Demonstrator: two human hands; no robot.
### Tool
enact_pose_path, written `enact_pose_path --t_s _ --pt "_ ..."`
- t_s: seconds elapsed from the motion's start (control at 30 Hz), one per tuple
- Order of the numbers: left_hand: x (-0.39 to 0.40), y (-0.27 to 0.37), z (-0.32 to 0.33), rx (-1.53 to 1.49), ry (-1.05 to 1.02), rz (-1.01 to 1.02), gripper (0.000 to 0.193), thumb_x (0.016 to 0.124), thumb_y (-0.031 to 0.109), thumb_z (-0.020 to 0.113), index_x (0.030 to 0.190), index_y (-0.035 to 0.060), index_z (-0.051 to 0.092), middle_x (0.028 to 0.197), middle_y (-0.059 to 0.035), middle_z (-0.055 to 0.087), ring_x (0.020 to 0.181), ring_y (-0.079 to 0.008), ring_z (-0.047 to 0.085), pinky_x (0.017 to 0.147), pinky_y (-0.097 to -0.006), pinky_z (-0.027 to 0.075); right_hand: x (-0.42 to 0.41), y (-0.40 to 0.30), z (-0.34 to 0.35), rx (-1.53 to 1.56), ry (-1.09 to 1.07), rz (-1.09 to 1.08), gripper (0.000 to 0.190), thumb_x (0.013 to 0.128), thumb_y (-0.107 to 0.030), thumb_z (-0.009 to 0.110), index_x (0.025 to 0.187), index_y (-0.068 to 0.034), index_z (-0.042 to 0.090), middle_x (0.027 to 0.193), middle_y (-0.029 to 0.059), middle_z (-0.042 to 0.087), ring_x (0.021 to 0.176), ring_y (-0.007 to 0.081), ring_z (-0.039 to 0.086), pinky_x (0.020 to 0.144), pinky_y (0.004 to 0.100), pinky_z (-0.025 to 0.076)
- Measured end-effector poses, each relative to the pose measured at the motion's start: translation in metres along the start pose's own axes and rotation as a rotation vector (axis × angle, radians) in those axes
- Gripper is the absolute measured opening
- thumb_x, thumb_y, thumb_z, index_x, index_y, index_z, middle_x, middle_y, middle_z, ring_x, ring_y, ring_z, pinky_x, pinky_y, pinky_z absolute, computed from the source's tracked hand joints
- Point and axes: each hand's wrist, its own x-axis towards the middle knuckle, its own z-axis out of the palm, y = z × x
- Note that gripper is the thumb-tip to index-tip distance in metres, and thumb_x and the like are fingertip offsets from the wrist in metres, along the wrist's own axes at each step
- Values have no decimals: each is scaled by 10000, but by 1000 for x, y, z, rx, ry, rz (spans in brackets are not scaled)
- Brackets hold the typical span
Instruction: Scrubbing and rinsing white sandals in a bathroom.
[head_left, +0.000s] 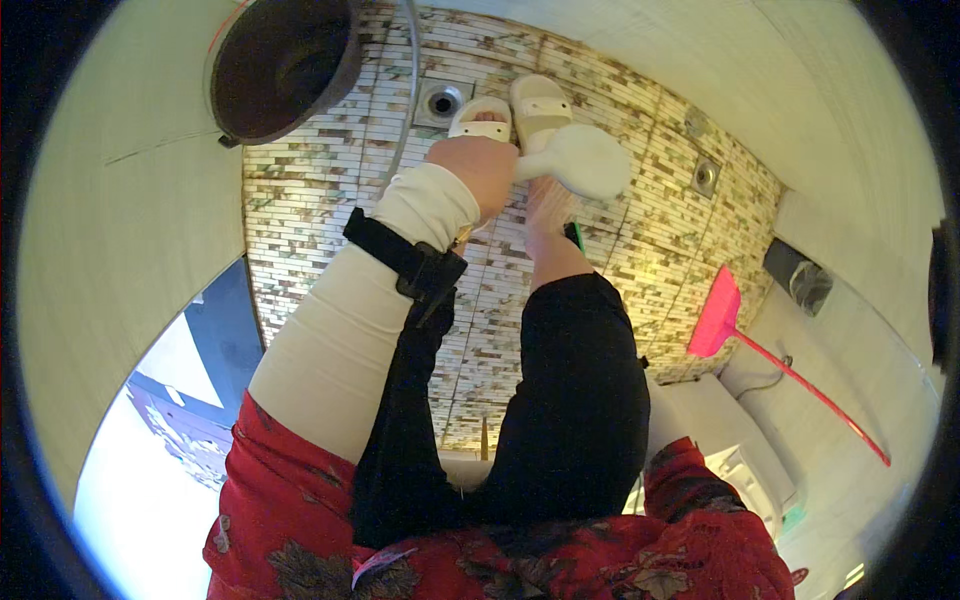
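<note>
My left hand (480, 171), in a white sleeve with a black strap over the forearm, is closed on the handle of a white round-headed object (589, 161), perhaps a shower head. The round head hangs in the view over my right foot. Beyond it are two white slippers, the left one (484, 124) and the right one (541, 105), worn on my feet. A greyish hose (411, 82) curves down behind my left forearm. A small dark thing with a green edge (576, 235) shows beside my right ankle. My right hand is out of view; only its red sleeve shows.
A large dark bucket (281, 67) stands at the upper left. Two metal floor drains, one by my slippers (442, 103) and one further right (705, 176), sit in the mosaic-patterned floor. A pink broom (718, 311) leans at the right. A white rim shows between my thighs.
</note>
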Motion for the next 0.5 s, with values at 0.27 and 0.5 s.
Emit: enact_pose_path --t_s 0.27,0.5 --pt "-2 13 6 32 -30 20 190 710 84 583 890 76 644 870 -141 656 839 -299 638 707 -409 506 59 -2 57 104 14 -118 343 887 -240 556 1138 -9 592 950 86 648 851 115 571 792 253 458" --pt "10 18 5 98 -15 75 259 748 228 550 963 84 538 847 -158 636 805 -347 622 687 -450 490 91 -27 91 49 -26 -185 346 885 -242 559 1138 -9 592 939 86 646 845 118 573 788 257 460"
